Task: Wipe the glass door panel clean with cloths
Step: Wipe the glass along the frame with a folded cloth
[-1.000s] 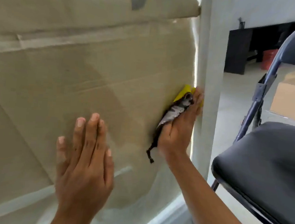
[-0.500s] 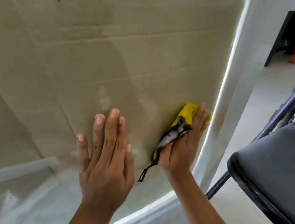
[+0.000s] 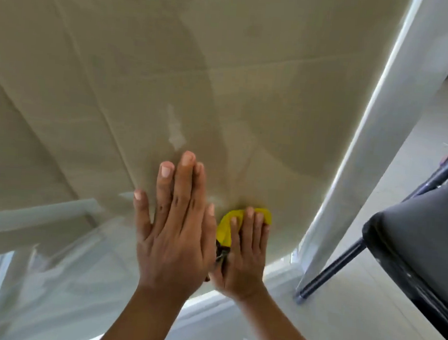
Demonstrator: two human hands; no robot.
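My right hand [image 3: 243, 254] sits low in the middle of the frame, fingers [image 3: 249, 225] laid close together and flat over a yellow cloth [image 3: 225, 227], pinning it against the glass door panel [image 3: 225, 76]. The cloth shows as a bright fold above and to the left of my knuckles, with a dark patterned strip [image 3: 221, 254] of it trailing down between my two hands. My left hand [image 3: 174, 235] lies just left of the right, so near that the two seem to touch along the thumb side. Its palm is spread flat on the glass, fingers straight and pointing up the frame, holding nothing.

The panel fills most of the upper frame. Behind the glass I see tan cardboard [image 3: 89, 92] with creases and seams, and a pale smear [image 3: 175, 128] sits on the glass just above my left fingertips. A white door frame [image 3: 376, 128] runs diagonally down the right side of the panel, and a white rail [image 3: 220, 303] crosses under my wrists. At the far right edge is a dark padded chair seat [image 3: 426, 239] on a dark metal leg [image 3: 330, 269], standing on a pale floor [image 3: 352, 327].
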